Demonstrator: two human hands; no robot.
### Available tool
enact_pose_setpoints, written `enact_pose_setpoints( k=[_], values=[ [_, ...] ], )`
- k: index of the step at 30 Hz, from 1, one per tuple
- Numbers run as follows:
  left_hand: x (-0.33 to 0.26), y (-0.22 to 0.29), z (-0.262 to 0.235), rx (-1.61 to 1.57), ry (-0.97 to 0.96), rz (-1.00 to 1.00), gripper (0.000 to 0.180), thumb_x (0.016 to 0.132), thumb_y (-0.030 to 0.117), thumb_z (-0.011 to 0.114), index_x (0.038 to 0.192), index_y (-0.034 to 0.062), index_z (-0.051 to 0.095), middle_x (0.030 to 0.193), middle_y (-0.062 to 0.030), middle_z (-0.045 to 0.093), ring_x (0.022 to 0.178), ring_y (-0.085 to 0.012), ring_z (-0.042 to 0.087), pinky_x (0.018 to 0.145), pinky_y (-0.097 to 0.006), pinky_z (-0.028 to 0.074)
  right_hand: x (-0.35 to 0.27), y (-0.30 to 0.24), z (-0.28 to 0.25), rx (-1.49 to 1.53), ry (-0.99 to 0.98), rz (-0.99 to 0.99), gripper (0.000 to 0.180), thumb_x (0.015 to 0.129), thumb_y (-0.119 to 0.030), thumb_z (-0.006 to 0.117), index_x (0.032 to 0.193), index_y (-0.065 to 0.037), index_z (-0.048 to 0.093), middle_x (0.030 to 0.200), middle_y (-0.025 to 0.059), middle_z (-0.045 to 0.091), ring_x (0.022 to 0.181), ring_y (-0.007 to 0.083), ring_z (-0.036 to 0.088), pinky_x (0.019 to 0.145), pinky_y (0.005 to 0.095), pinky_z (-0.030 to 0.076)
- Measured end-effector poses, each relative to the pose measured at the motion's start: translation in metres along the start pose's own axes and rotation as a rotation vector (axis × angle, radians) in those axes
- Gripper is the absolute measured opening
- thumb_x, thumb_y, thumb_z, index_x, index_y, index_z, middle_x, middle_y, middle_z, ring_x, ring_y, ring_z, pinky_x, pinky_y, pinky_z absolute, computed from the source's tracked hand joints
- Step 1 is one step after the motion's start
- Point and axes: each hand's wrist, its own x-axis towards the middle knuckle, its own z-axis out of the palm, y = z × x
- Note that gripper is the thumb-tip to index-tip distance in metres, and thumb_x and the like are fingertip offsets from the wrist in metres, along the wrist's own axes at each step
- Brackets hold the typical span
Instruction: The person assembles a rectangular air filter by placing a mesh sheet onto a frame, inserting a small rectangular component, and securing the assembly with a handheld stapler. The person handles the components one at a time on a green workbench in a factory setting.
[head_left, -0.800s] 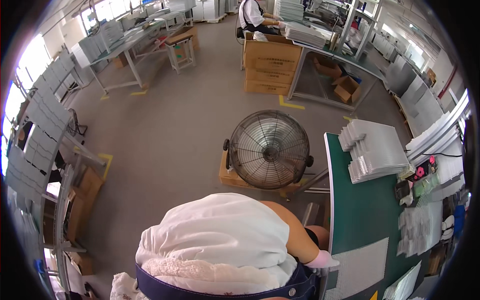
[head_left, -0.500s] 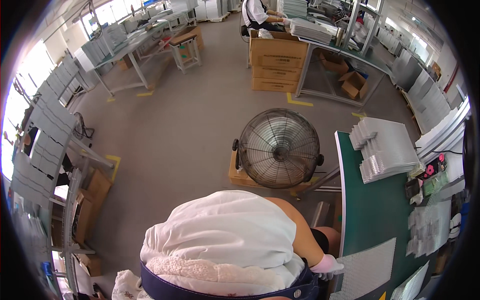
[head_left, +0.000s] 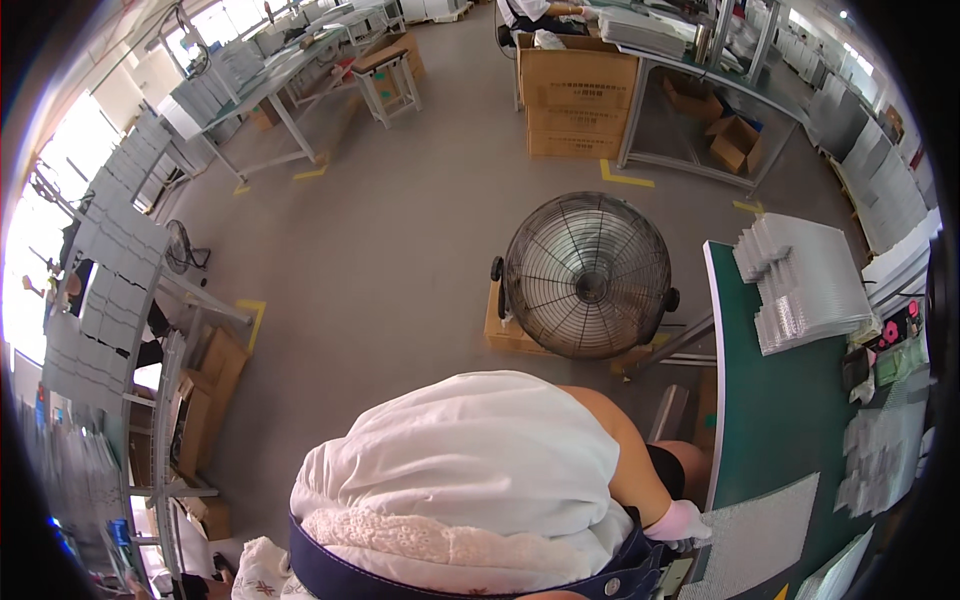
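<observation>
Head view — a pale-gloved left hand (head_left: 684, 525) meets the left edge of a textured silver-grey sheet (head_left: 762, 535) on a green worktable (head_left: 770, 420). The sheet lies just to the hand's right, the long axis of its visible part running from near left to far right. This is the only hand in view; the right is out of frame. Whether the left's fingers pinch or merely rest, one cannot tell. Counted: one hand, one flat sheet, three piles — far pile (head_left: 815, 285), right pile (head_left: 885, 450), near pile (head_left: 840, 570) — one large fan (head_left: 588, 275), three stacked cartons (head_left: 576, 92) beyond.
</observation>
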Motion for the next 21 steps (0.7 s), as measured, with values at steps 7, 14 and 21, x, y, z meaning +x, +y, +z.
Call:
enact_pose_setpoints(
  k=[7, 14, 21],
  values=[
    [-0.014, 0.01, 0.008, 0.366, 0.182, 0.004, 0.045, 0.093, 0.04, 0.061, 0.095, -0.0044, 0.071, 0.08, -0.0092, 0.07, 0.075, -0.0237, 0.07, 0.068, -0.039, 0.056, 0.011, 0.005, 0.007, 0.295, -0.122, 0.198, 0.031, 0.098, -0.018, 0.056, 0.116, 0.007, 0.06, 0.115, 0.0193, 0.066, 0.099, 0.028, 0.065, 0.09, 0.0373, 0.05],
    [-0.053, 0.032, 0.014, 0.395, 0.198, -0.095, 0.045, 0.095, 0.046, 0.061, 0.111, 0.005, 0.07, 0.098, -0.0145, 0.072, 0.093, -0.03, 0.069, 0.083, -0.044, 0.053, 0.021, 0.022, -0.01, 0.5, -0.159, 0.335, 0.033, 0.1, -0.016, 0.055, 0.122, 0.008, 0.059, 0.119, 0.0185, 0.066, 0.103, 0.0258, 0.064, 0.094, 0.0351, 0.049],
    [-0.007, -0.009, -0.014, 1.393, 0.047, 1.005, 0.017, 0.083, 0.019, 0.06, 0.097, 0.0187, 0.07, 0.084, -0.0101, 0.069, 0.073, -0.0328, 0.068, 0.062, -0.047, 0.052, 0.005, 0.091, -0.088, 0.571, -0.128, 0.291, 0.036, 0.102, -0.015, 0.054, 0.128, 0.009, 0.057, 0.124, 0.0177, 0.065, 0.106, 0.0235, 0.064, 0.098, 0.0329, 0.049]
  ],
)
